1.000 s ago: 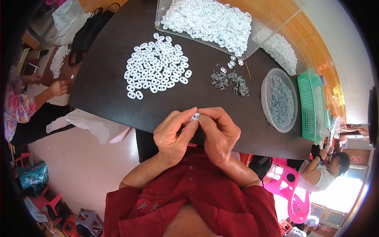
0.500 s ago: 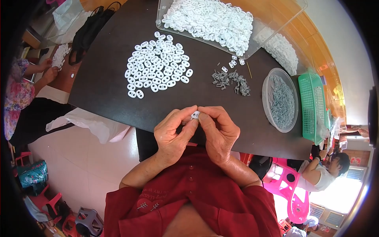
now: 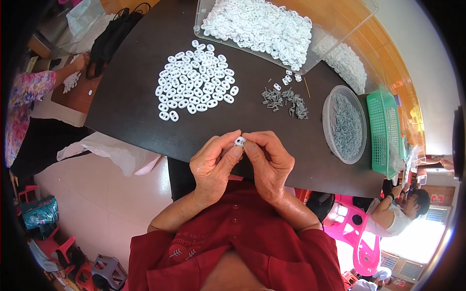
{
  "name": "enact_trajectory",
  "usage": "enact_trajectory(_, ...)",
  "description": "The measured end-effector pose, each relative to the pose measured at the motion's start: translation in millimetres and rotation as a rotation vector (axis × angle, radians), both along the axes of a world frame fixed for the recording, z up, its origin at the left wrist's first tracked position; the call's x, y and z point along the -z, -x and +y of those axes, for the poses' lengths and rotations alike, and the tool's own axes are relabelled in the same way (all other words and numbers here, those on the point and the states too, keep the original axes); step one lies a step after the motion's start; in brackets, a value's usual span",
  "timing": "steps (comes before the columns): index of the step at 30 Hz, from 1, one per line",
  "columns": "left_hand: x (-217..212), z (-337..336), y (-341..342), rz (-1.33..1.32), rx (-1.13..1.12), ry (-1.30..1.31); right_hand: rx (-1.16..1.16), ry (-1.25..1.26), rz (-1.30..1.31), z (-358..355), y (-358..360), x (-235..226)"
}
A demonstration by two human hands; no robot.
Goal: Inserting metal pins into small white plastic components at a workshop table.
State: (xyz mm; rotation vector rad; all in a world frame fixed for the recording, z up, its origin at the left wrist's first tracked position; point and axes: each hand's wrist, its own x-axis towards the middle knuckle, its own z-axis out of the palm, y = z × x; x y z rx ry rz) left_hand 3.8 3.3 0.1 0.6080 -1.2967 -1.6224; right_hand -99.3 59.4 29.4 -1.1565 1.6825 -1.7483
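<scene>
My left hand (image 3: 211, 165) and my right hand (image 3: 269, 162) meet above the near edge of the dark table (image 3: 131, 106). Together their fingertips pinch one small white plastic piece (image 3: 240, 141). On the table beyond them lies a flat pile of several white oval pieces (image 3: 196, 85). A small heap of grey metal parts (image 3: 286, 100) lies to the right of that pile.
A clear tray of white pieces (image 3: 262, 26) stands at the back. A round clear bowl of grey parts (image 3: 345, 126) and a green basket (image 3: 386, 133) sit at the right. Another person's arm (image 3: 29, 92) works at the left; a seated person (image 3: 400, 213) is at the lower right.
My hands stay together on the white piece with only slight finger movement. The person at the left has shifted their arm.
</scene>
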Motion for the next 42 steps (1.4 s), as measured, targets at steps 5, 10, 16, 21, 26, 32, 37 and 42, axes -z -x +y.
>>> enact_trajectory(5,-3,-2,-2,-0.012,0.020,-0.016,-0.065,-0.017,0.102,2,4,-1)
enact_trajectory(10,-4,-4,-1,0.056,0.046,-0.172,-0.081,-0.019,0.370,2,8,2)
enact_trajectory(16,-9,-3,0,0.028,0.046,-0.092,-0.036,0.014,0.377,4,8,4)
enact_trajectory(21,-1,-3,0,0.033,0.071,-0.047,-0.032,0.038,0.389,4,11,8)
enact_trajectory(26,-4,-2,1,0.070,0.037,-0.159,-0.021,0.068,0.510,1,8,-1)
enact_trajectory(32,-8,-4,-2,0.058,0.089,-0.178,0.004,0.059,0.510,1,9,5)
enact_trajectory(37,-3,-7,-2,0.045,0.069,-0.022,0.007,0.073,0.499,1,8,7)
enact_trajectory(42,3,-5,1,0.028,-0.011,0.100,0.004,0.075,0.471,0,6,7)
